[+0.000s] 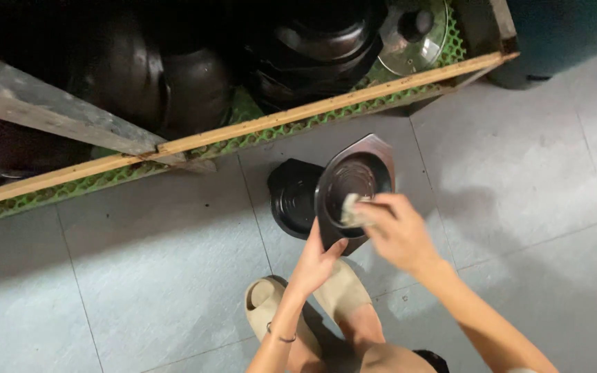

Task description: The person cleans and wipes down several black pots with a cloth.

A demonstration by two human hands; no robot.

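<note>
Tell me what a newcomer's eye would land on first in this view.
First, the two hands at centre: the left hand grips the rim of a dark angular dish while the right hand presses a pale cloth inside it. Just left on the grey floor tiles sits a second black dish, with dark pots shelved above.

Black dish point(357, 178), pale cloth point(351, 211), green mesh mat point(257, 135), grey floor tiles point(519, 179).

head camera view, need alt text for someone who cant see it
Seen from above, a person's left hand holds a dark bowl-shaped tray while the right hand presses a small cloth inside it. A second black tray lies on the grey tiled floor beside a wooden shelf of dark pots, and beige sandals show below.
</note>
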